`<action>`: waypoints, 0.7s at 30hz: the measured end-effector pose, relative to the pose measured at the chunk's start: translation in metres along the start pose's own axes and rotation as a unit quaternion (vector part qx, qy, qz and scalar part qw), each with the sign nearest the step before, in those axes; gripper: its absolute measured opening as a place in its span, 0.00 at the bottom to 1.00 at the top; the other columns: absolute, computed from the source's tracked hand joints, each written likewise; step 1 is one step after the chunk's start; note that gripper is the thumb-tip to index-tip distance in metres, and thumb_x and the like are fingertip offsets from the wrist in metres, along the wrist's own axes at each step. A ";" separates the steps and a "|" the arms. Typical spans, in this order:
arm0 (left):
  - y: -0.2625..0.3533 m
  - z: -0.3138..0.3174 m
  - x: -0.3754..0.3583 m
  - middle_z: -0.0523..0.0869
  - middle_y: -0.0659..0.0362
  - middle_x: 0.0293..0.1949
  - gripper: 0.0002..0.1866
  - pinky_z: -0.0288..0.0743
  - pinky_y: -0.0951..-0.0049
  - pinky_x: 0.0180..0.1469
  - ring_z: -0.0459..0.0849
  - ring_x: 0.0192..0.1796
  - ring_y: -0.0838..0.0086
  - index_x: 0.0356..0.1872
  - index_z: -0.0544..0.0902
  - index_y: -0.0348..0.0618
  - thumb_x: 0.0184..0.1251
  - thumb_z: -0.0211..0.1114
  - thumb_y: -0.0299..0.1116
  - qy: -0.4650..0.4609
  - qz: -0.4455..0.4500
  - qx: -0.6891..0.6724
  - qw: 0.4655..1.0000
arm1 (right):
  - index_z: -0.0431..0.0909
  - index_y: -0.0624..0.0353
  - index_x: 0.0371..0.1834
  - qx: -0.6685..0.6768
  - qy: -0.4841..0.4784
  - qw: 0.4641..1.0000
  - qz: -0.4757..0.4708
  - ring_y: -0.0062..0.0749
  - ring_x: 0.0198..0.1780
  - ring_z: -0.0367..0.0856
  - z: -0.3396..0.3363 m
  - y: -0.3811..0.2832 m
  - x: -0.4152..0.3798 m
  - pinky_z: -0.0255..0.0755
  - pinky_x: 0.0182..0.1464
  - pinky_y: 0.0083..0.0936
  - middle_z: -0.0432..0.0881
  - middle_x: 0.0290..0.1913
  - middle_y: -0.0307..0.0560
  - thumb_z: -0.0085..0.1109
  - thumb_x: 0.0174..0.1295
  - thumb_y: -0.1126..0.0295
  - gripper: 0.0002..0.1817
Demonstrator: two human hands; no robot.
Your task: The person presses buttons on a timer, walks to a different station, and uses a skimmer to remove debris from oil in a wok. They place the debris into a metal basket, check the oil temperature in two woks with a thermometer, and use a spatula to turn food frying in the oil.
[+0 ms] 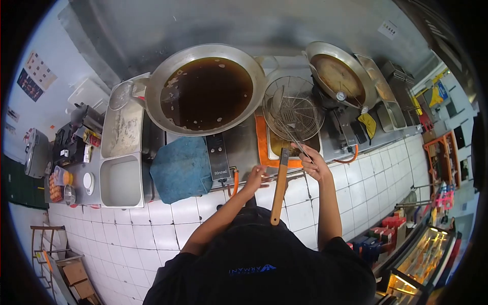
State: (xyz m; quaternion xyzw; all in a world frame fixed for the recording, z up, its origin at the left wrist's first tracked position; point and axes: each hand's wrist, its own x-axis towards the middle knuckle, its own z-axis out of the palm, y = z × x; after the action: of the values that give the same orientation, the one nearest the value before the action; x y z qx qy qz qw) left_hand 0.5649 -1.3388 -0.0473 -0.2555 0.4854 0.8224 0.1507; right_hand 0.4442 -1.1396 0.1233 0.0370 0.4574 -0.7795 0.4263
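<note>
My right hand (pixel 313 163) is closed around the thin metal handle of a slotted turner (pixel 288 118), whose head lies over a wide wire strainer (pixel 307 96). The strainer's long wooden handle (pixel 279 190) points back toward my body, between my two hands. To the left of that handle, my left hand (pixel 257 179) is held in the air with its fingers loosely bent and apart, holding nothing that I can see. Beneath the strainer is a rectangular metal pan (pixel 277 145) with some brownish liquid, beside an orange cloth (pixel 261 134).
A big wok of dark oil (pixel 208 94) stands left of the strainer, and a second wok (pixel 338 76) with a thermometer (pixel 341 96) stands right. A blue cloth (pixel 182 168) hangs at the counter's front edge. Further left are a floury tray (pixel 124 129) and a metal bin (pixel 122 180).
</note>
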 end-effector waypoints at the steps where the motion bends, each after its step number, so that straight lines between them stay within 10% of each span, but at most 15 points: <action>1: -0.002 -0.005 0.020 0.82 0.55 0.48 0.19 0.85 0.61 0.47 0.86 0.46 0.67 0.58 0.70 0.52 0.79 0.51 0.52 -0.001 0.011 -0.027 1.000 | 0.67 0.64 0.69 0.010 -0.026 0.999 -0.017 0.06 0.12 0.52 -0.002 0.004 -0.002 0.46 0.10 0.07 0.61 0.20 0.29 0.44 0.79 0.63 0.22; 11: 0.019 0.024 0.066 0.81 0.65 0.24 0.16 0.77 0.76 0.33 0.85 0.31 0.78 0.41 0.74 0.47 0.80 0.52 0.49 -0.031 0.128 0.048 0.990 | 0.69 0.60 0.68 -0.136 0.108 0.982 -0.070 0.09 0.11 0.51 0.013 0.017 -0.062 0.45 0.11 0.10 0.60 0.18 0.30 0.51 0.76 0.62 0.22; 21: 0.062 -0.041 0.050 0.77 0.65 0.23 0.15 0.68 0.78 0.22 0.78 0.21 0.79 0.33 0.70 0.51 0.78 0.55 0.47 -0.002 0.090 0.059 0.994 | 0.75 0.62 0.53 -0.233 0.177 0.946 -0.138 0.14 0.11 0.57 0.020 0.031 -0.053 0.51 0.13 0.16 0.65 0.17 0.33 0.50 0.76 0.66 0.12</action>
State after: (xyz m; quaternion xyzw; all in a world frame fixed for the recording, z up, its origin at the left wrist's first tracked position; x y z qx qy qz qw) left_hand 0.5039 -1.4046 -0.0467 -0.1996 0.5535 0.8034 0.0917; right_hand 0.5056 -1.1277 0.1373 0.0106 0.6954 -0.6830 0.2232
